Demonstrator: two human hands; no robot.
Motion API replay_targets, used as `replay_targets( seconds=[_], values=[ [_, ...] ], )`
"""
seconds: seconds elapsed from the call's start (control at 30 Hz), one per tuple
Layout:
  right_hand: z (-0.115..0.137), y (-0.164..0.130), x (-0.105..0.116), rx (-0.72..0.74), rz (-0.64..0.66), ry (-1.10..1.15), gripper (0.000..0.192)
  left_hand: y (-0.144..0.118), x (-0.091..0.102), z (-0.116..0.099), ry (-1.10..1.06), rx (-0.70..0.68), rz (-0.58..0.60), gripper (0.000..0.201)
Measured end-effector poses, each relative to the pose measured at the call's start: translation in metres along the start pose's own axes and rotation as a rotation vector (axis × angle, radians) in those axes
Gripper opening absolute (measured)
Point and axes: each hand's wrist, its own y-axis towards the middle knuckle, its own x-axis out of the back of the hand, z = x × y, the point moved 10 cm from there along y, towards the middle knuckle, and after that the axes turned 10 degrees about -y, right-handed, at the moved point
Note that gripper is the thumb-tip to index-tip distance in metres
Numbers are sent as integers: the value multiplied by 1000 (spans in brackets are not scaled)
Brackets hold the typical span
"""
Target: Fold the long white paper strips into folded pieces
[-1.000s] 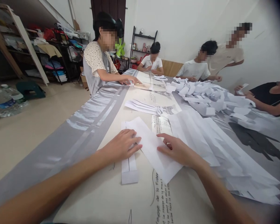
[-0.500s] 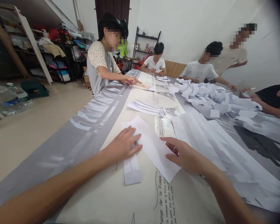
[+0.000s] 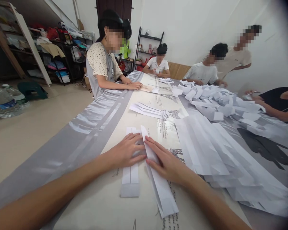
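Note:
A white paper sheet (image 3: pixel 162 193) lies folded lengthwise on the cream printed cloth in front of me. My right hand (image 3: pixel 169 161) rests on its upper part, fingers stretched along the fold and thumb apart. My left hand (image 3: pixel 128 150) lies open, its fingers spread over a narrow folded paper strip (image 3: pixel 130 189) and their tips reaching the sheet's left edge. Part of the strip is hidden under that hand. Beyond my hands lie several long folded paper pieces (image 3: pixel 146 110).
A fanned stack of white sheets (image 3: pixel 206 143) lies right of my hands. Behind it is a large heap of folded papers (image 3: pixel 211 95). A co-worker in a grey top (image 3: pixel 103 70) stands at the left edge. More people are around the table's far and right sides.
The sheet was spread flat and slanting; now it is folded into a narrow band. My right hand has moved left with its edge, close to my left hand.

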Motion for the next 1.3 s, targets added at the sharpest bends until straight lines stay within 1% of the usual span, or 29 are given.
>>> replay_targets(
  seconds=[0.13, 0.17, 0.23, 0.3, 0.33, 0.43, 0.6, 0.77, 0.93, 1.17, 1.3],
  values=[
    [2, 0, -6, 42, 27, -108, 68, 0, 8, 5, 139, 81, -68, 39],
    [3, 1, -7, 50, 35, -131, 68, 0, 10, 6, 167, 88, -78, 40],
    [5, 2, -9, 65, 47, -172, 69, 0, 11, 3, 205, 71, -84, 31],
    [6, 3, -11, 77, 51, -207, 71, 1, 11, 1, 211, 53, -78, 19],
    [6, 4, -12, 81, 51, -221, 72, 1, 11, 2, 205, 59, -73, 16],
    [7, 5, -13, 86, 51, -251, 73, 1, 12, 7, 217, 99, -67, 18],
    [9, 5, -13, 79, 65, -290, 69, 0, 11, 10, 353, 112, -113, 24],
    [14, 7, -14, 62, 107, -303, 65, -1, 4, 14, 338, 111, -111, 26],
    [14, 8, -14, 61, 126, -313, 64, 0, 0, 15, 393, 110, -92, 30],
    [13, 8, -10, 81, 87, -294, 64, -1, 1, 17, 391, 157, -72, 30],
    [11, 8, -10, 81, 81, -288, 65, -2, 0, 19, 386, 161, -75, 31]
  ],
)
